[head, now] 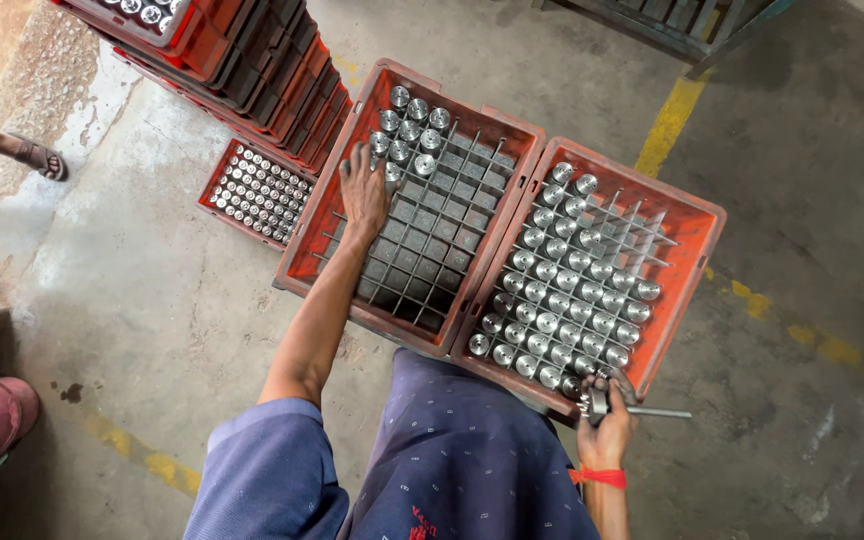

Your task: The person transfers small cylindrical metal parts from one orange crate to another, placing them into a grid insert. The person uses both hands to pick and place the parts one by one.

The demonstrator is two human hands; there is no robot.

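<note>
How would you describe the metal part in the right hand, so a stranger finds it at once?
Start at the right orange crate, nearly full of round metal parts. At its near corner, the right hand holds a metal part. Unlike its neighbours, it is out of the grid and shows a long thin shaft.

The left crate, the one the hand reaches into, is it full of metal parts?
No, the left crate holds shiny metal cylinders only in its far corner, where the left hand rests; its other grid cells are empty.

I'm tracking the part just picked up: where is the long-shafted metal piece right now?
In the head view, the long-shafted metal piece is in the right hand, low right, just outside the near corner of the nearly full orange plastic crate.
</note>
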